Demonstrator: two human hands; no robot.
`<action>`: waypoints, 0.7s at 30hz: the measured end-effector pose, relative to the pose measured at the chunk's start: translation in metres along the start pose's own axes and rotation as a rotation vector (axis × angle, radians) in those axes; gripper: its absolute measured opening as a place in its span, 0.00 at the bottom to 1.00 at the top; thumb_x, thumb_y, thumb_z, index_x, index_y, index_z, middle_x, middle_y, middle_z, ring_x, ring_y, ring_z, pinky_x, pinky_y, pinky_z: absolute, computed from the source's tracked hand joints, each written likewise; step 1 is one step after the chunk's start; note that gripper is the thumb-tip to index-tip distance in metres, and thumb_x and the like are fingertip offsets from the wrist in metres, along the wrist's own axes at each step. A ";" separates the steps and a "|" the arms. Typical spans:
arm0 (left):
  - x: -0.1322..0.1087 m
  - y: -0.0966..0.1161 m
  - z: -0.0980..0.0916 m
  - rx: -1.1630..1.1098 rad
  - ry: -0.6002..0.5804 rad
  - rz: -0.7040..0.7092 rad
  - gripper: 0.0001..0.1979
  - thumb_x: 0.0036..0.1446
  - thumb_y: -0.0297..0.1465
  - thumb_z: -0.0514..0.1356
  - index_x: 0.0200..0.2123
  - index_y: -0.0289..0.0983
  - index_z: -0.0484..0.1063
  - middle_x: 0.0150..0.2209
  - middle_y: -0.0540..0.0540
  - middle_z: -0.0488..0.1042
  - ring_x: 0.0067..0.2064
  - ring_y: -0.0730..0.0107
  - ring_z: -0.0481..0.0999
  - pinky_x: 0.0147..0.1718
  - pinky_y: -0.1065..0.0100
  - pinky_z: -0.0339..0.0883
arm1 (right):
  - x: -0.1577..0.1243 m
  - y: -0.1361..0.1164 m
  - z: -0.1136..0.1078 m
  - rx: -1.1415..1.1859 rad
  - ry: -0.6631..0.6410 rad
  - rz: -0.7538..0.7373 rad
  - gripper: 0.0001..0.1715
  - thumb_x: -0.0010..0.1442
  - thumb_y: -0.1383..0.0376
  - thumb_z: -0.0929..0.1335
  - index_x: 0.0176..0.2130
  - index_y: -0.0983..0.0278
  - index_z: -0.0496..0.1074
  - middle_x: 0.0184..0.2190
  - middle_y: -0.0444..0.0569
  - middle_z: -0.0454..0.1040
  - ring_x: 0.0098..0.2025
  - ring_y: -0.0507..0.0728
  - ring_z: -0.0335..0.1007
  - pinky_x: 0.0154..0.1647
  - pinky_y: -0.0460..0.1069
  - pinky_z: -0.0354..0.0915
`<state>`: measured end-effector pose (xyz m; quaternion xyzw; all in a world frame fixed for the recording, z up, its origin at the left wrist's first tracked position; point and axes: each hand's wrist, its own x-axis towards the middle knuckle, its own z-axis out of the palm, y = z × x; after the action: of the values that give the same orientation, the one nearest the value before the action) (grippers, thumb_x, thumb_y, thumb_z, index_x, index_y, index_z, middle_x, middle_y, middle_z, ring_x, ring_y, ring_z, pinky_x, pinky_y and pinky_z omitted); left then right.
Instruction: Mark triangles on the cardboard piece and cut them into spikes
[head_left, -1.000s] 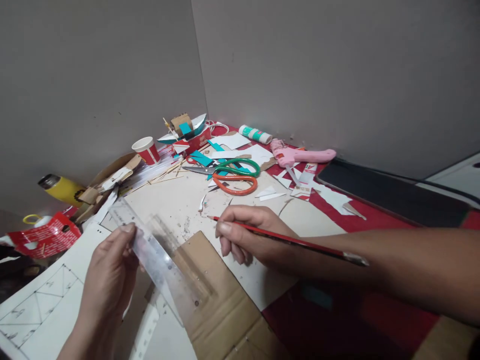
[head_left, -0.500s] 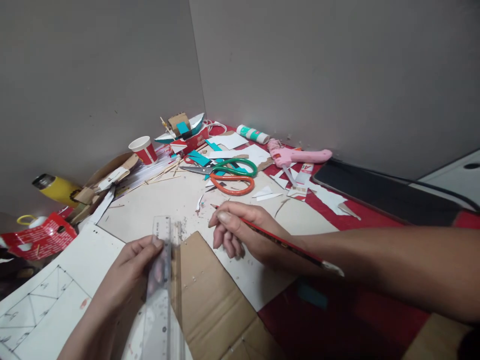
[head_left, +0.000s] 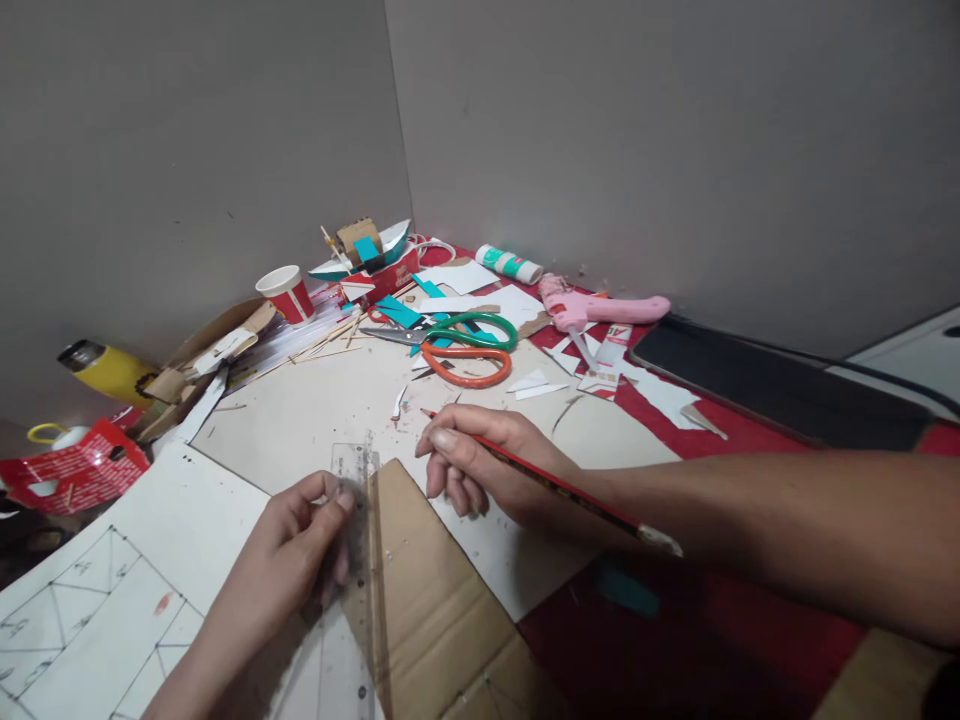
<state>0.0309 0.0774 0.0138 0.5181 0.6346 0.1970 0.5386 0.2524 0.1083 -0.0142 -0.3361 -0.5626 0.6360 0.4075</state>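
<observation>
My left hand is closed on a clear plastic ruler, thumb on top and fingers curled at its left edge. The ruler's right edge lies over the left part of a brown cardboard piece, which has creases and faint pencil lines near the bottom. In my right hand is a red and black pencil, pinched between thumb and fingers with its tip pointing left. That tip hovers above the pale board, apart from the cardboard. Under my left forearm lies a white sheet with a drawn truss-like line pattern.
Beyond my hands lie scissors with green and orange handles, amid paper scraps. A pink glue gun and a dark flat slab are on the right. A paper cup, model boat and yellow bottle stand at back left.
My left hand has shifted the ruler to the right, farther onto the cardboard's left edge. My right hand with the pencil has hardly moved.
</observation>
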 end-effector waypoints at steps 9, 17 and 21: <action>0.003 0.004 -0.003 -0.306 0.095 0.081 0.11 0.55 0.37 0.63 0.28 0.37 0.66 0.19 0.53 0.74 0.14 0.80 0.65 0.15 0.78 0.57 | 0.001 0.002 0.000 -0.015 0.004 0.024 0.13 0.62 0.56 0.63 0.33 0.64 0.65 0.24 0.44 0.72 0.18 0.47 0.62 0.16 0.42 0.58; -0.002 0.012 -0.005 -0.668 0.408 0.105 0.09 0.43 0.28 0.70 0.22 0.35 0.72 0.18 0.51 0.75 0.21 0.74 0.75 0.23 0.77 0.70 | 0.002 0.002 -0.001 -0.061 0.070 -0.021 0.11 0.61 0.60 0.66 0.39 0.65 0.67 0.32 0.48 0.73 0.27 0.49 0.68 0.23 0.42 0.63; 0.000 0.013 -0.002 -0.724 0.415 0.122 0.08 0.41 0.26 0.71 0.25 0.35 0.74 0.25 0.48 0.80 0.24 0.72 0.78 0.25 0.77 0.72 | 0.004 0.005 -0.003 0.001 0.033 0.057 0.12 0.60 0.60 0.67 0.43 0.64 0.68 0.30 0.47 0.74 0.24 0.49 0.67 0.19 0.42 0.63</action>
<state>0.0350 0.0833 0.0249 0.2812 0.5875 0.5391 0.5340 0.2525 0.1131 -0.0196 -0.3621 -0.5457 0.6420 0.3987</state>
